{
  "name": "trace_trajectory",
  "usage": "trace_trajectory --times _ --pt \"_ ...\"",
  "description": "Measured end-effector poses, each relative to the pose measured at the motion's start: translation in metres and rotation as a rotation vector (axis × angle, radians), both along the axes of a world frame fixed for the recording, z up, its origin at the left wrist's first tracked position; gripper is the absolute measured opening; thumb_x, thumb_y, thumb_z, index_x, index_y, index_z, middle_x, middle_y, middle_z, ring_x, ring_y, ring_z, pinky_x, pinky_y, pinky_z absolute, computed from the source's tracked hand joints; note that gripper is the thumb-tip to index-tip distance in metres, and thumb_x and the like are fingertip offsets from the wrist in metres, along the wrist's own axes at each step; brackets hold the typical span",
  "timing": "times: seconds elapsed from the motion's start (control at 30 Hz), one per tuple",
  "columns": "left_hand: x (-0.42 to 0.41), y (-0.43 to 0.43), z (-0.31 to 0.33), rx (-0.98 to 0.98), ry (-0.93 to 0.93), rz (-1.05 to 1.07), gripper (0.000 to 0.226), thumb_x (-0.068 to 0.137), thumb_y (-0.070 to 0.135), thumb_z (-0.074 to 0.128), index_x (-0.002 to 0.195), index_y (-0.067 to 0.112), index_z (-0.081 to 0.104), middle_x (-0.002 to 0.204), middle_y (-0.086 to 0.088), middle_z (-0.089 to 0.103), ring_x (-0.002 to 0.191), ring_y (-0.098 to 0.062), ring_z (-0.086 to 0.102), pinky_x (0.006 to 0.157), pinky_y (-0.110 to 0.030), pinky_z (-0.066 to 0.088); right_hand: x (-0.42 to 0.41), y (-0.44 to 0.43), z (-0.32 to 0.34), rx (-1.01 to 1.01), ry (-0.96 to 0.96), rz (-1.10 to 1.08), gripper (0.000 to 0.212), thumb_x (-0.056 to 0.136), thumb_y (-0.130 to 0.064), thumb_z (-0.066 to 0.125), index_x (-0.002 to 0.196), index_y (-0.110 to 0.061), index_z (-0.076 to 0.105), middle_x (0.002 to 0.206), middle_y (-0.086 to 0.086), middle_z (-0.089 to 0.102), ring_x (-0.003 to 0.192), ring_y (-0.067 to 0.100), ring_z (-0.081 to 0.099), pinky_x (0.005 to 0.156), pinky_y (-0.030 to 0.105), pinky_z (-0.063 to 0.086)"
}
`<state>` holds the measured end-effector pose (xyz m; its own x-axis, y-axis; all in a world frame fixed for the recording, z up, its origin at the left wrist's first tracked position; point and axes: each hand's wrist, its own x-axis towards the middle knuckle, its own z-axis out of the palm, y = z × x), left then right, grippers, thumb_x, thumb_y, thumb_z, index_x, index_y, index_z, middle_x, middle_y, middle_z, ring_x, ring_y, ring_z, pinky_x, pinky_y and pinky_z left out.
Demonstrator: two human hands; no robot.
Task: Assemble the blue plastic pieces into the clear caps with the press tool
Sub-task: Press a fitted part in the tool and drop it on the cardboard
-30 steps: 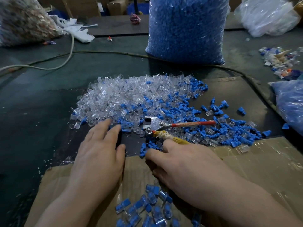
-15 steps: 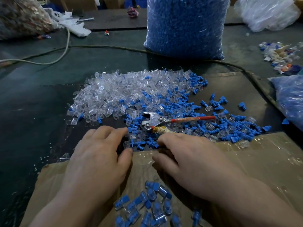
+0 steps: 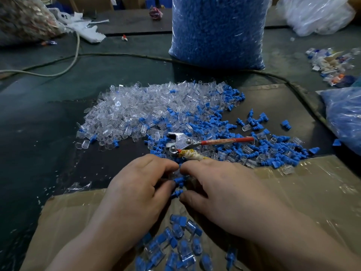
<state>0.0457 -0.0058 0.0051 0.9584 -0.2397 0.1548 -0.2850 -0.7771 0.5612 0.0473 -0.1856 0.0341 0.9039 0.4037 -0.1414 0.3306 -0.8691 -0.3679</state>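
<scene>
A heap of clear caps [image 3: 148,108] lies on the dark table, with loose blue plastic pieces [image 3: 218,128] spread to its right. The press tool [image 3: 187,143], metal-headed with a red handle and a taped handle, lies just beyond my hands. My left hand [image 3: 140,184] and my right hand [image 3: 220,190] meet fingertip to fingertip at the front. Between them are blue pieces [image 3: 178,180] and what looks like a clear cap. The right fingers pinch a blue piece; the left fingers curl on the cap. Assembled blue-in-clear caps [image 3: 181,241] lie on the cardboard [image 3: 312,192] near me.
A tall bag of blue pieces [image 3: 216,30] stands behind the heap. Another blue bag [image 3: 345,118] lies at the right edge, a clear bag [image 3: 316,14] at the back right. A cable [image 3: 74,55] crosses the table. Scrap parts [image 3: 332,65] sit at right.
Both hands drew back from the heap toward me and came together. Their fingers now hold small parts between them. The press tool has not moved.
</scene>
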Motion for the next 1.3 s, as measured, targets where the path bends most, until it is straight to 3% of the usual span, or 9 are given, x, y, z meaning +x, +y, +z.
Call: trace_trajectory --times 0.17,0.3,0.47,0.67,0.73,1.03,1.13,1.2,1.3 --pt "0.0 -0.004 -0.006 -0.045 -0.046 0.032 0.037 0.081 0.028 0.071 0.11 0.047 0.059 0.109 0.034 0.054 0.098 0.013 0.052 0.069 -0.009 0.037 0.0 0.001 -0.002 -0.012 -0.001 -0.023 0.026 0.091 -0.055 0.05 0.109 -0.041 0.038 0.096 -0.017 0.051 0.08 0.011 0.046 0.061 0.032 0.037" --pt "-0.001 -0.001 -0.008 -0.138 -0.103 0.122 0.023 0.084 0.034 0.061 0.105 0.044 0.063 0.093 0.026 0.059 0.095 0.011 0.055 0.072 -0.006 0.042 -0.002 0.001 -0.001 0.013 0.014 -0.033 0.025 0.092 -0.053 0.05 0.098 -0.042 0.029 0.087 -0.016 0.047 0.074 0.009 0.046 0.058 0.031 0.037" --pt "-0.003 0.004 -0.01 -0.276 -0.044 0.192 0.011 0.086 0.047 0.053 0.096 0.049 0.057 0.082 0.018 0.07 0.074 0.008 0.068 0.064 -0.033 0.057 -0.002 0.0 0.001 -0.038 0.016 0.033 0.027 0.093 -0.055 0.046 0.117 -0.043 0.041 0.111 -0.016 0.051 0.097 0.013 0.052 0.074 0.034 0.045" --pt "-0.008 0.0 -0.004 -0.24 0.01 0.126 0.025 0.081 0.065 0.042 0.099 0.054 0.054 0.087 0.028 0.068 0.08 0.005 0.067 0.065 -0.035 0.058 -0.002 0.002 0.001 -0.073 -0.005 0.06 0.038 0.093 -0.057 0.045 0.127 -0.044 0.035 0.109 -0.015 0.049 0.091 0.012 0.047 0.063 0.03 0.038" --pt "-0.009 -0.002 -0.004 -0.257 -0.006 0.113 0.018 0.084 0.059 0.047 0.098 0.051 0.056 0.086 0.027 0.068 0.079 0.003 0.067 0.064 -0.033 0.056 -0.003 0.002 0.001 -0.064 -0.021 0.06 0.034 0.093 -0.056 0.044 0.123 -0.043 0.037 0.108 -0.015 0.049 0.094 0.013 0.05 0.063 0.03 0.039" --pt "-0.007 -0.003 -0.008 -0.383 0.026 0.088 0.011 0.085 0.046 0.055 0.094 0.051 0.059 0.079 0.022 0.072 0.068 0.0 0.067 0.061 -0.03 0.054 -0.002 0.005 -0.003 -0.058 -0.082 0.054 0.011 0.095 -0.049 0.042 0.096 -0.038 0.042 0.091 -0.013 0.048 0.073 0.009 0.041 0.051 0.021 0.023" --pt "-0.005 -0.004 -0.012 -0.459 0.015 0.096 0.014 0.082 0.055 0.054 0.094 0.052 0.06 0.081 0.02 0.074 0.067 0.004 0.068 0.054 -0.022 0.053 -0.002 0.004 -0.006 -0.002 -0.094 0.011 0.014 0.096 -0.048 0.042 0.09 -0.039 0.034 0.092 -0.013 0.049 0.078 0.012 0.046 0.058 0.026 0.037" --pt "-0.004 -0.003 -0.016 -0.551 0.02 0.13 0.012 0.084 0.049 0.055 0.094 0.05 0.062 0.083 0.016 0.075 0.073 0.001 0.072 0.057 -0.016 0.056 -0.001 0.003 -0.007 0.067 -0.126 -0.042 0.011 0.096 -0.047 0.044 0.098 -0.037 0.039 0.095 -0.014 0.052 0.084 0.013 0.052 0.068 0.032 0.045" --pt "-0.001 0.0 -0.02 -0.608 -0.008 0.184 0.006 0.093 0.041 0.063 0.096 0.046 0.065 0.083 0.01 0.076 0.071 -0.009 0.074 0.058 -0.025 0.06 -0.001 0.0 -0.003 0.17 -0.063 -0.095 0.017 0.095 -0.048 0.047 0.109 -0.04 0.042 0.095 -0.016 0.053 0.086 0.007 0.051 0.075 0.032 0.046"
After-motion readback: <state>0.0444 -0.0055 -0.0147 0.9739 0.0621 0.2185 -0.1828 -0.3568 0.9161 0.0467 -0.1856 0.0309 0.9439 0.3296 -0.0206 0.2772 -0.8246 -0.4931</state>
